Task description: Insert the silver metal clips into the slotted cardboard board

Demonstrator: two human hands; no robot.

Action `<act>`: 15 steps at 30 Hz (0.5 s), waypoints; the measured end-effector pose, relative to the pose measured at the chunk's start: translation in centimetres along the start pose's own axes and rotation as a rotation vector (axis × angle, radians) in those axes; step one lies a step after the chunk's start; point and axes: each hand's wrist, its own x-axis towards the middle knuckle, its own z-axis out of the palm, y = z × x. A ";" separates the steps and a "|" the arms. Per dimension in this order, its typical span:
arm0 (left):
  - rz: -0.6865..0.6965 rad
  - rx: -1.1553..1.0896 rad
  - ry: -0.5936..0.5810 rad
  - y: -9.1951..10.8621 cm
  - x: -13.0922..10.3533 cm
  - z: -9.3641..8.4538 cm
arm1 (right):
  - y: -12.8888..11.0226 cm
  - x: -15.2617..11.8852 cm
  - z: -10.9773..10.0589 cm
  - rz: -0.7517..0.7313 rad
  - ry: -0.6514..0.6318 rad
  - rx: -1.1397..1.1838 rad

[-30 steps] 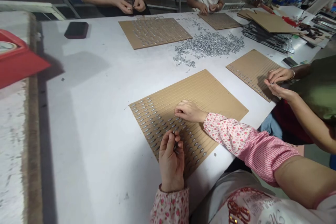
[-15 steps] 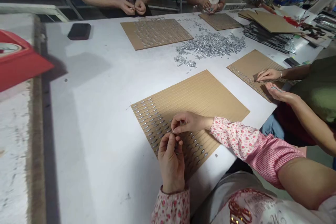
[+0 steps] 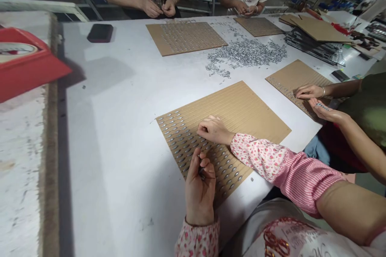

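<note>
Before me a brown cardboard sheet [image 3: 241, 104] with parallel grooves lies at an angle. Rows of small silver pieces, oval with pointed ends [image 3: 230, 166], fill its left and near parts. My right hand [image 3: 215, 130] rests on the sheet beside the rows, fingertips pinched together and pressed down; what they hold is hidden. Palm up over the near left edge, my left hand [image 3: 200, 188] has its fingers curled around small dark or silvery pieces, mostly covered by the fingers.
A heap of silver pieces [image 3: 247, 53] lies beyond my sheet. Co-workers' hands work at other sheets [image 3: 193, 38] opposite and at the right [image 3: 297, 73]. A dark block [image 3: 100, 33] and a red container [image 3: 30, 66] are at the left. Stacked boards [image 3: 322, 29] stand back right.
My right hand has parted from my left fingertips and moved up onto the sheet. My left hand stays near the sheet's near left edge. The view has shifted slightly.
</note>
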 end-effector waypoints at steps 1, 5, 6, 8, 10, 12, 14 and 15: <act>0.009 0.028 0.021 -0.1 0.1 0.0 | 0.0 -0.1 0.2 0.002 0.013 -0.028; 0.050 0.107 0.082 -0.4 0.2 0.1 | -0.1 -0.1 0.3 0.012 0.019 -0.067; 0.067 0.123 0.075 -0.5 0.3 0.1 | -0.1 -0.1 0.3 0.012 0.016 -0.068; 0.108 0.143 0.044 -0.5 0.5 -0.1 | -0.1 -0.1 0.1 0.015 0.011 -0.068; 0.139 0.146 0.013 -0.7 0.7 -0.3 | -0.1 -0.1 -0.1 0.012 -0.010 -0.063; 0.141 0.134 0.008 -0.7 0.9 -0.5 | -0.1 -0.1 -0.2 0.006 -0.033 -0.055; 0.133 0.121 0.027 -0.8 1.1 -0.6 | -0.1 -0.1 -0.1 0.007 -0.027 -0.056; 0.133 0.116 0.038 -0.8 1.2 -0.7 | -0.1 -0.1 0.0 0.011 -0.015 -0.054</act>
